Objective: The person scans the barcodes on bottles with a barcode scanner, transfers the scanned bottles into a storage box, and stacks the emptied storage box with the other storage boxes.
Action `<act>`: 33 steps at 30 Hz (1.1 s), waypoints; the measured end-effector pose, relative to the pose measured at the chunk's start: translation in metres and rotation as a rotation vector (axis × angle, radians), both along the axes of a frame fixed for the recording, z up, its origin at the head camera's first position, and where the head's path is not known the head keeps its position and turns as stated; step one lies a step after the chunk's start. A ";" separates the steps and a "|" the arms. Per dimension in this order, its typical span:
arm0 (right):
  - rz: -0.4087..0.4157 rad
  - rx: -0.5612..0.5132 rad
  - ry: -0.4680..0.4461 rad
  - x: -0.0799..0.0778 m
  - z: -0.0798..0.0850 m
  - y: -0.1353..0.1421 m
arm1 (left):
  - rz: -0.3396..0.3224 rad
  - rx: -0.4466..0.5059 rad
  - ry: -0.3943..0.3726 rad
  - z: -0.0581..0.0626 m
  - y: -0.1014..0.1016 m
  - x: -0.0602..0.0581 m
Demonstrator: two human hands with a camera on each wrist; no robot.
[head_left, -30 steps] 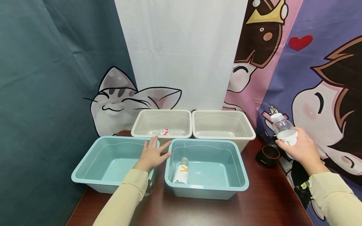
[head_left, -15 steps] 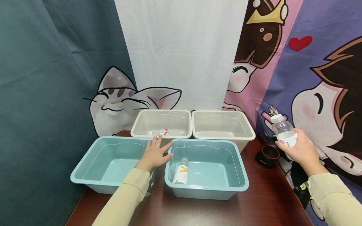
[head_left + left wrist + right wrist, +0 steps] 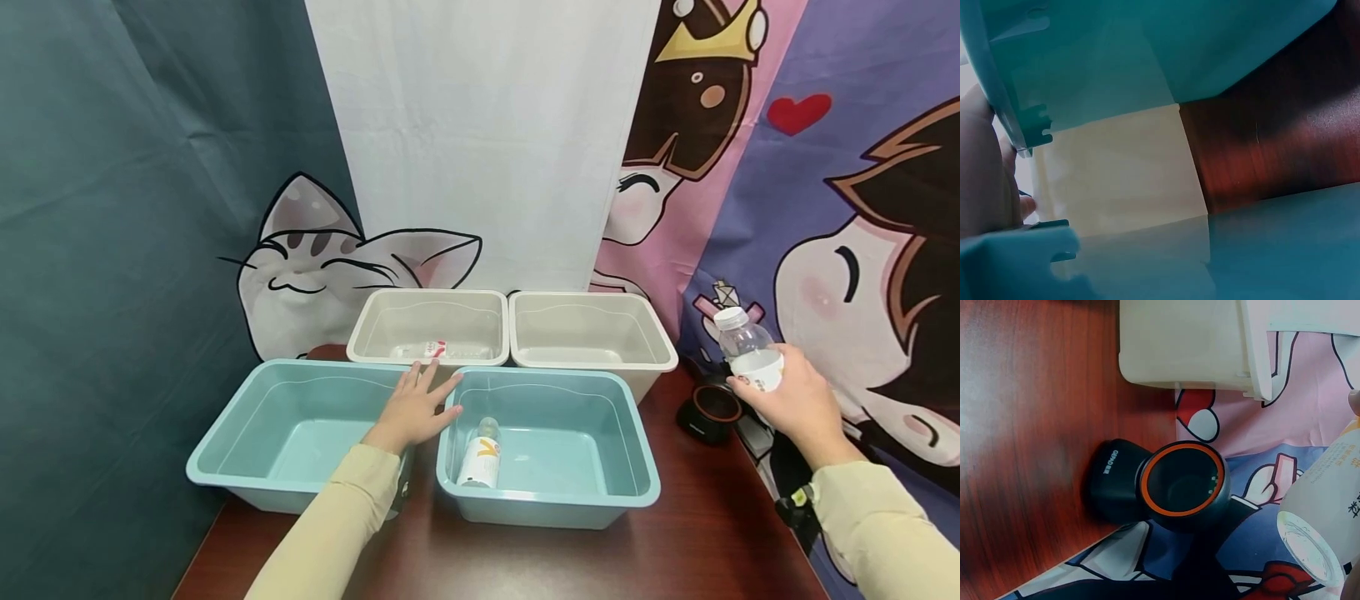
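My right hand [image 3: 806, 404] grips a clear plastic bottle [image 3: 742, 340] with a white cap and white label, held tilted in the air at the right. In the right wrist view the bottle's base [image 3: 1310, 547] shows at the right edge. My left hand [image 3: 411, 412] spreads its fingers over the gap between two light-blue tubs, its thumb at the rim of the right blue tub [image 3: 555, 498]. Under its wrist lies the edge of the left blue tub [image 3: 247, 482]. A bottle with a white label and orange mark [image 3: 482, 458] leans inside the right blue tub.
Behind stand two beige bins, the left bin [image 3: 427, 302] with a clear red-labelled bottle [image 3: 435, 350] inside and the right bin [image 3: 592, 304]. A black round device with an orange ring [image 3: 1185, 487] sits at the right edge of the dark wooden table [image 3: 525, 567]. Printed curtains hang around.
My left hand has shifted slightly right, towards the right blue tub. The bottle in my right hand has moved slightly left and down. The tubs and bins stay about where they were.
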State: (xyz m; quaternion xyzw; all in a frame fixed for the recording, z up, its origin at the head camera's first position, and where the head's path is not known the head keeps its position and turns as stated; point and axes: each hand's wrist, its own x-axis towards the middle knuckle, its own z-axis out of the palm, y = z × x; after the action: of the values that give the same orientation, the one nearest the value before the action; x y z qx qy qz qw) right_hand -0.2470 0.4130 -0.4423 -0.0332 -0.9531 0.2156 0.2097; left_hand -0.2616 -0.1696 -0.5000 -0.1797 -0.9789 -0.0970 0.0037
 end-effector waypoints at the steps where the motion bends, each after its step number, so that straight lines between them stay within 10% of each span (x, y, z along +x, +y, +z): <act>1: 0.000 0.007 -0.007 0.000 -0.001 0.000 | -0.001 0.003 0.001 0.000 0.000 0.000; 33: 0.102 0.184 0.084 -0.008 -0.042 -0.013 | 0.026 -0.002 -0.025 -0.002 0.002 0.000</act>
State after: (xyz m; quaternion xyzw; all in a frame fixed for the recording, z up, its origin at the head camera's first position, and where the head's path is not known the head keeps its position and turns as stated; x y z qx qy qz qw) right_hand -0.2547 0.4005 -0.4846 0.0438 -0.9597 0.1386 0.2404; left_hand -0.2614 -0.1677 -0.5016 -0.1660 -0.9812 -0.0981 -0.0073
